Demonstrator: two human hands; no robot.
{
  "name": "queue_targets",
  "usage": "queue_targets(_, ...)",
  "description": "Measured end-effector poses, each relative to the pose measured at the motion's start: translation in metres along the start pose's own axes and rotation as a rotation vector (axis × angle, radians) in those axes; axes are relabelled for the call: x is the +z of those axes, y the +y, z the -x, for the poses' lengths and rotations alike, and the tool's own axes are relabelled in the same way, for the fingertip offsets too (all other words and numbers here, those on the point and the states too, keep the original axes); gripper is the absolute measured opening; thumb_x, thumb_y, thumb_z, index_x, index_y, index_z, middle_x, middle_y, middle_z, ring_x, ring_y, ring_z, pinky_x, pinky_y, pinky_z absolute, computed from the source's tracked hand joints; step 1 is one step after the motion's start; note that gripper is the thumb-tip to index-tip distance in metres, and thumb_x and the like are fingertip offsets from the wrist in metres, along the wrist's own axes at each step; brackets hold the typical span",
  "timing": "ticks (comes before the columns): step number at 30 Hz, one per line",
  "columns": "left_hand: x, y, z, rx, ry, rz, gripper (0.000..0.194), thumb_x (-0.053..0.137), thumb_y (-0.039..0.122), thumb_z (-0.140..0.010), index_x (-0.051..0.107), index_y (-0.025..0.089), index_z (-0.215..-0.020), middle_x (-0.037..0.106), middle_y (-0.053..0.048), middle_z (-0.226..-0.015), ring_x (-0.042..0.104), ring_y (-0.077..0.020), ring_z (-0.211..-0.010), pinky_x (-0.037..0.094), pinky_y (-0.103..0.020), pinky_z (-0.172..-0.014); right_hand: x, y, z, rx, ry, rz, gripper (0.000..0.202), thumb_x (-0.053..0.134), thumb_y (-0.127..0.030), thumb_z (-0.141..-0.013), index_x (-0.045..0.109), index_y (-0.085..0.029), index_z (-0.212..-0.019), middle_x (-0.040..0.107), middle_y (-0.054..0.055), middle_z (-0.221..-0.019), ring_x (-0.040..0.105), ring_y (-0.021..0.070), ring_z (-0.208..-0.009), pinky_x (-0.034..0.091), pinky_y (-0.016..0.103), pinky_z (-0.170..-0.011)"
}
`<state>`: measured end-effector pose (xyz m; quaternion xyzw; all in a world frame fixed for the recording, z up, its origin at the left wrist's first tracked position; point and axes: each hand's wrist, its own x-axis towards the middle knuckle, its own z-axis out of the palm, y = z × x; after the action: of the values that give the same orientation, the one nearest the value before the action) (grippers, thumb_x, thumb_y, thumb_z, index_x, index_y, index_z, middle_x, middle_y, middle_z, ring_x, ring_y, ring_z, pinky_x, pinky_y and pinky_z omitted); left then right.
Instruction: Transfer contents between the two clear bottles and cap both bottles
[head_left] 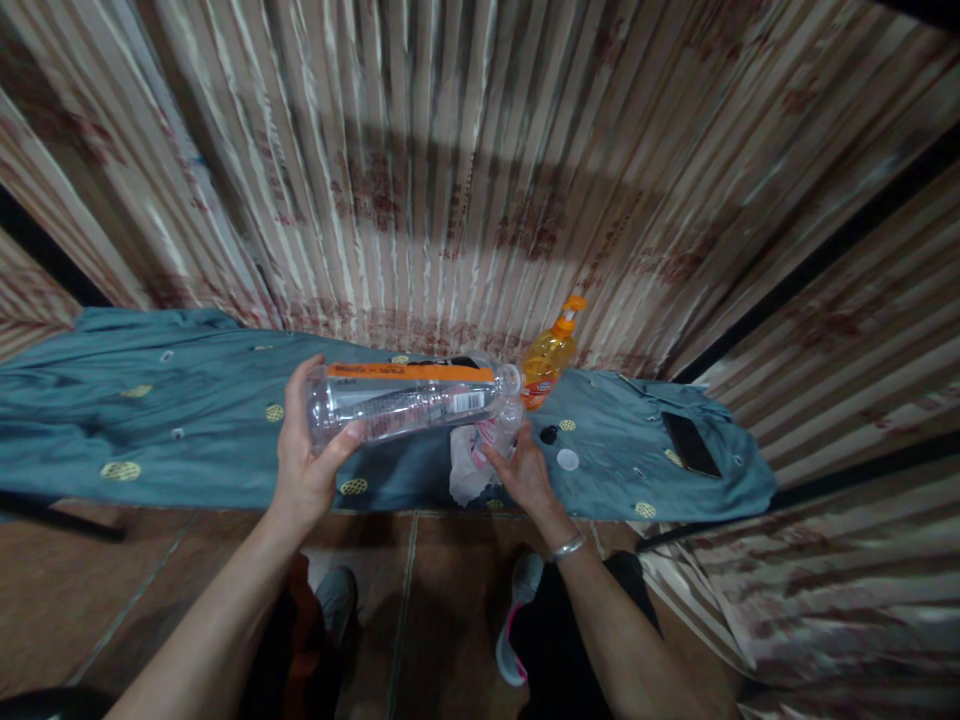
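Observation:
My left hand (307, 450) grips the base end of a large clear plastic bottle (405, 405) with an orange-edged label. The bottle lies nearly level in the air, its open mouth toward the right. My right hand (526, 470) is closed around a small clear plastic container (508, 415), just under the bottle's mouth. Whether the two touch I cannot tell. Below and left of my right hand is a crumpled white and pink cloth (468, 468). Just behind the small container, an orange pump bottle (546, 362) of yellow liquid stands on the bench.
A teal patterned cloth (217, 420) covers the narrow bench. To the right of my right hand lie a small black cap (549, 434) and a round white lid (568, 459). Farther right is a black phone (691, 443). A pleated curtain (450, 200) hangs behind, with dark metal bars at both sides.

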<state>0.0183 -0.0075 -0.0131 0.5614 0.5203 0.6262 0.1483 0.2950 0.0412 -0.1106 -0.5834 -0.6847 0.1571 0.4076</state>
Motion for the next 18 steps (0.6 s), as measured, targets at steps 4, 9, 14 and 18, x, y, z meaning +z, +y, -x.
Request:
queue_targets(4, 0.0003, 0.001, -0.0002, 0.004, -0.004, -0.008, 0.083, 0.064, 0.062, -0.067, 0.041, 0.024, -0.137, 0.055, -0.009, -0.125, 0.053, -0.0296, -0.113, 0.041, -0.051, -0.1, 0.0, 0.0004, 0.0001, 0.019, -0.006, 0.0, 0.066, 0.062, -0.05, -0.079, 0.042, -0.011, -0.128, 0.069, 0.018, -0.106, 0.069, 0.0312, -0.094, 0.055, 0.042, -0.081)
queue_targets(9, 0.0014, 0.0007, -0.0002, -0.003, -0.003, 0.009, 0.084, 0.065, 0.062, -0.066, 0.041, 0.024, -0.137, 0.053, -0.01, -0.129, 0.051, -0.0313, -0.118, 0.038, -0.053, -0.104, 0.0008, 0.0008, 0.0004, 0.024, -0.006, 0.004, 0.065, 0.062, -0.051, -0.079, 0.042, -0.012, -0.127, 0.07, 0.017, -0.104, 0.069, 0.0311, -0.094, 0.055, 0.041, -0.079)
queue_targets(14, 0.0017, 0.0005, 0.0002, 0.007, 0.002, 0.0, 0.082, 0.064, 0.061, -0.067, 0.042, 0.026, -0.137, 0.053, -0.009, -0.13, 0.051, -0.031, -0.118, 0.039, -0.052, -0.103, 0.0004, -0.0001, 0.0007, -0.01, 0.009, 0.013, 0.06, 0.062, -0.05, -0.081, 0.043, -0.014, -0.125, 0.071, 0.015, -0.101, 0.07, 0.0297, -0.092, 0.055, 0.039, -0.077)
queue_targets(18, 0.0014, 0.0008, -0.0001, 0.011, 0.001, 0.0, 0.083, 0.064, 0.062, -0.066, 0.042, 0.025, -0.137, 0.053, -0.009, -0.128, 0.051, -0.0312, -0.117, 0.04, -0.052, -0.102, 0.0003, -0.0001, 0.0012, -0.005, 0.002, 0.033, 0.062, 0.06, -0.052, -0.081, 0.042, -0.013, -0.127, 0.07, 0.016, -0.103, 0.069, 0.0301, -0.093, 0.055, 0.04, -0.077)
